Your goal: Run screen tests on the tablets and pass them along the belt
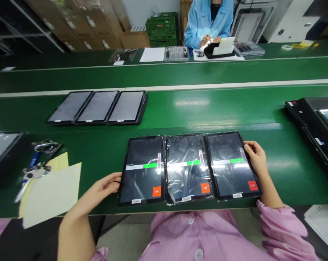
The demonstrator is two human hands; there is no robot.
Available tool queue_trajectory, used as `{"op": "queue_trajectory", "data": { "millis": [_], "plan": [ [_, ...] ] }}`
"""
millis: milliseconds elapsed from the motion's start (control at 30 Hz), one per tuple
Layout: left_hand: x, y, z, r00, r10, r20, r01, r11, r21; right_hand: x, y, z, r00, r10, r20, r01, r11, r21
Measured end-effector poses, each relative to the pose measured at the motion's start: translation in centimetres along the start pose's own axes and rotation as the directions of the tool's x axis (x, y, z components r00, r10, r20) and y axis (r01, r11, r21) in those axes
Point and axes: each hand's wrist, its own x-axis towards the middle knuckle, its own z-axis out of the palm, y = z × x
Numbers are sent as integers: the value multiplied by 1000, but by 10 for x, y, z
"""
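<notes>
Three tablets lie side by side in front of me: a left tablet (pixel 142 181), a middle tablet (pixel 189 181) under wrinkled clear film, and a right tablet (pixel 229 177). Each lit screen has a white and green bar and a red "Fail" box. My left hand (pixel 105 186) is closed against the left tablet's outer edge, its fingertips partly hidden there. At the opposite end, my right hand (pixel 256 157) grips the right tablet's upper outer edge, thumb along the side and other fingers partly out of sight. The row sits between my two hands.
Three more tablets (pixel 98 107) lie farther back on the green bench (pixel 207 112). Yellow paper sheets (pixel 53 192) and small tools (pixel 38 170) are at left. Dark devices (pixel 316 127) are stacked at right. Across the bench a person in blue (pixel 195 25) handles a device.
</notes>
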Motion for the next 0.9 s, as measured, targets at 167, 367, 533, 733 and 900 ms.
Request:
{"op": "queue_trajectory", "data": {
  "millis": [167, 367, 533, 733, 900],
  "plan": [
    [-30, -21, 24, 998, -55, -3, 53, 971, -233, -3, -10, -2, 998, 59, 7, -59, 998, 12],
    [-38, -19, 31, 993, -117, -16, 106, 941, -320, -7, -14, -7, 984, 155, 90, -166, 976, 140],
    [-37, -17, 33, 996, -92, -21, 79, 936, -343, -7, -8, -9, 977, 181, 111, -193, 975, 112],
    [-49, -18, 40, 977, -53, -205, 28, 992, -125, -43, -16, -32, 986, -67, 155, 86, 990, -115],
    [-74, -2, 88, 627, 472, -620, -211, 869, 448, -112, -34, -26, 701, -650, 294, 679, 482, -554]
  ]
}}
